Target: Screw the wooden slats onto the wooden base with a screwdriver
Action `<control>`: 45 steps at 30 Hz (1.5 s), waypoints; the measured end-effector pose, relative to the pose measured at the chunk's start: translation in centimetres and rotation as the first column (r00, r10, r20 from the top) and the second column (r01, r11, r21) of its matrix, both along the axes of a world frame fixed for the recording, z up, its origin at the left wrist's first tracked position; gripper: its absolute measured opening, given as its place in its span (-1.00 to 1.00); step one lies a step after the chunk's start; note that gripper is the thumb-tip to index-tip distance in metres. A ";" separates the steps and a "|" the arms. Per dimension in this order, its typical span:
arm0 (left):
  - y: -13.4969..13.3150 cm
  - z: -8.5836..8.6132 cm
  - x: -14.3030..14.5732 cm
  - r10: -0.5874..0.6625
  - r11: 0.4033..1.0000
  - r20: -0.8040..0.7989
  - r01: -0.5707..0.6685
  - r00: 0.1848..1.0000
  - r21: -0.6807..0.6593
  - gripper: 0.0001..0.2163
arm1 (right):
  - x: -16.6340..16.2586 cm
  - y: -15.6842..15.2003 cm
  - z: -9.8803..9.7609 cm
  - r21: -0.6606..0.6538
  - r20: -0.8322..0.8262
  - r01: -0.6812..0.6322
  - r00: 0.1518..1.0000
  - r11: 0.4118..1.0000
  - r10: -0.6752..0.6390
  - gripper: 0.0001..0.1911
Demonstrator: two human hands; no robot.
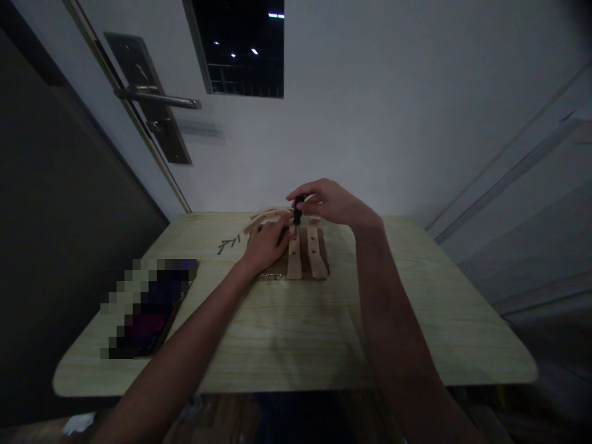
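Observation:
A black-handled screwdriver (298, 211) stands nearly upright in my right hand (330, 200), its fingers closed round the top of the handle. The metal tip points down onto a pale wooden strip (294, 269), at or near a screw there; the exact contact is too small to tell. My left hand (267, 244) lies flat with fingers apart, on a brown board (275, 269) beside that strip, thumb and forefinger near the tip. To the right, a second wooden strip (317, 264) crosses the board, with two dark screw heads in it.
Several loose screws (226, 244) lie left of my left hand. Behind it are more pale wooden strips (268, 214). A blurred-out flat dark object (152, 308) rests on the table (296, 345) at left. A white door with a handle (161, 98) rises behind the table.

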State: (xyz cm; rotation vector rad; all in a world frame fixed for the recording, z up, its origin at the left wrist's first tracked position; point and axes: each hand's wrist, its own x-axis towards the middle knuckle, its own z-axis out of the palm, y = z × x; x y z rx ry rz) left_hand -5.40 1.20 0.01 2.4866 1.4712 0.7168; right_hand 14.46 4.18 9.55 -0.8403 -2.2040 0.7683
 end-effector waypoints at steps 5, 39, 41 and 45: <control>0.2 -0.4 -0.2 0.006 1.000 -0.015 -0.006 1.000 0.000 -0.50 | -1.4 0.0 -0.5 0.149 0.012 0.131 0.991 0.980 -0.134 -0.88; 0.0 -0.1 -0.2 0.011 1.000 -0.021 -0.011 1.000 0.013 -0.50 | -3.2 -2.5 -7.5 0.149 -0.290 0.346 0.911 0.926 -0.294 -0.54; -0.1 -0.2 -0.1 0.016 1.000 -0.024 -0.016 1.000 0.020 -0.50 | -3.1 -2.9 -7.2 0.170 -0.265 0.324 0.925 0.931 -0.273 -0.53; -0.2 -0.4 -0.1 0.030 0.999 -0.024 -0.029 0.999 0.029 -0.50 | -3.0 -3.0 -7.3 0.170 -0.271 0.325 0.923 0.930 -0.273 -0.57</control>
